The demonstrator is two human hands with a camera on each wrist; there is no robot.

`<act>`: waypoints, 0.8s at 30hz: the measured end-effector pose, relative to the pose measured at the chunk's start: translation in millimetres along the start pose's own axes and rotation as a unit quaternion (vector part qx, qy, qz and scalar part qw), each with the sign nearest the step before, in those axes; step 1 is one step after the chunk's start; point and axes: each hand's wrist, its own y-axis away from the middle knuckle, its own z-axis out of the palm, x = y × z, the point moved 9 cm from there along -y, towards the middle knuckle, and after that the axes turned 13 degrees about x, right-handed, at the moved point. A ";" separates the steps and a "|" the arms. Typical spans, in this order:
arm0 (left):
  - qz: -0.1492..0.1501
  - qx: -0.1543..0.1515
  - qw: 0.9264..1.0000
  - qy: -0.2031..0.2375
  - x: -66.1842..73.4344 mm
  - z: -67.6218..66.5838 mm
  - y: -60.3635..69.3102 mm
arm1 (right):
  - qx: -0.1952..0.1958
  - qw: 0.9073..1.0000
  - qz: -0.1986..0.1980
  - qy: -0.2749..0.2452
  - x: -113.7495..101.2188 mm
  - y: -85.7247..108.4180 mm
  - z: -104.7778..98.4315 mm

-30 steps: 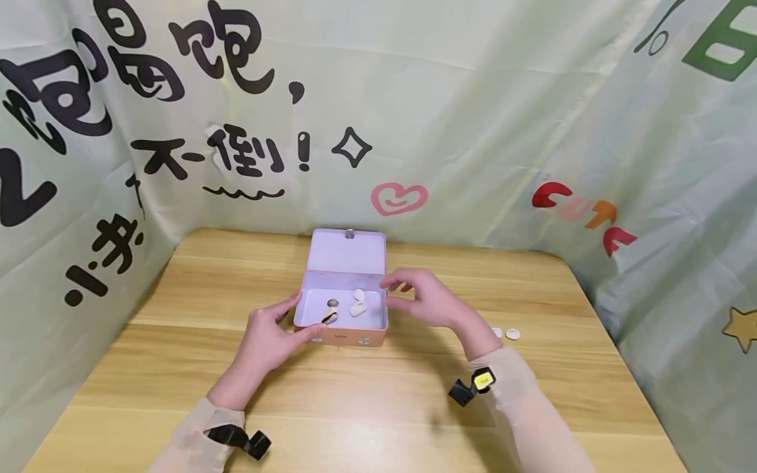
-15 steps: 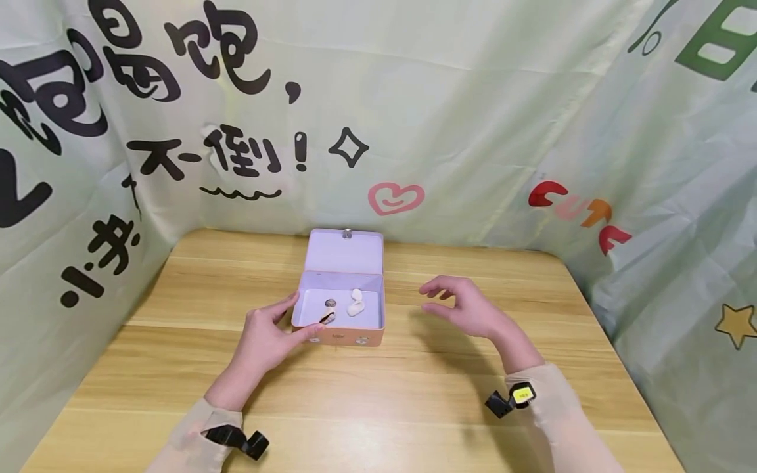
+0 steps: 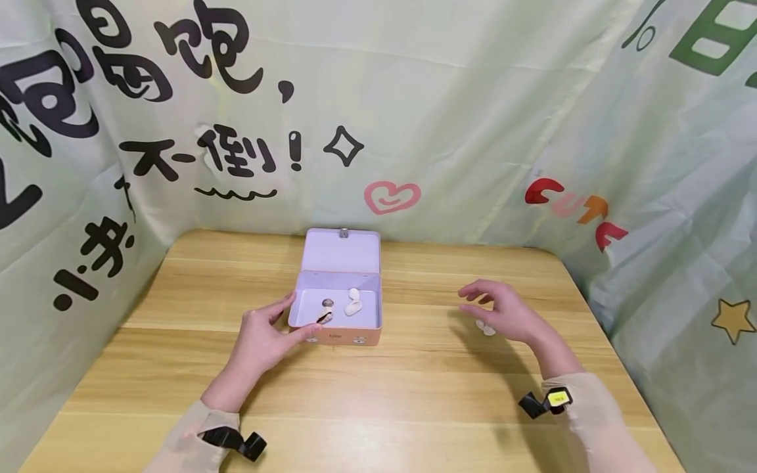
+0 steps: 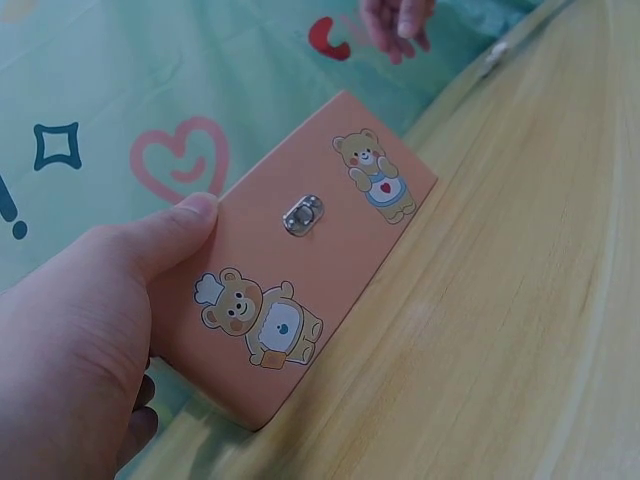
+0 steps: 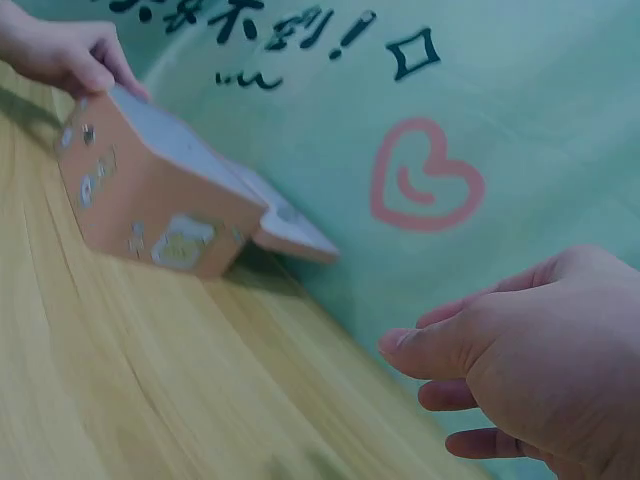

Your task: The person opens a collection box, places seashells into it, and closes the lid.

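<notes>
A hinged tin box (image 3: 336,337), orange outside with bear pictures and lilac inside, stands on the table with its lid (image 3: 342,251) tipped back. My left hand (image 3: 264,338) grips its left front corner, the thumb on the front rim. In the left wrist view the thumb lies over the box's front (image 4: 290,290), beside a metal clasp (image 4: 303,214). Inside the box lie small shell-like pieces: a white one (image 3: 353,307), a dark round one (image 3: 328,303) and a dark-striped one (image 3: 324,318). My right hand (image 3: 503,310) hovers with loosely bent fingers, nothing visible in it, by small white pieces (image 3: 485,328).
The wooden table (image 3: 367,407) carries the box near its back edge. A pale printed cloth (image 3: 461,131) hangs close behind the box and down both sides of the table.
My right hand has moved from the box's right side rightward, to above the white pieces. The left hand keeps its grip on the box. The head view has turned slightly right.
</notes>
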 end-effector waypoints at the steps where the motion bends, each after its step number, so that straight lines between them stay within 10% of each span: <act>1: -0.002 0.000 1.000 0.000 -0.7 -0.2 0.1 | 0.001 1.000 0.002 0.004 3.0 1.9 -2.6; 24: -0.007 0.001 1.000 -0.004 -2.2 0.6 0.0 | 0.022 0.996 0.087 0.027 78.3 49.4 -13.6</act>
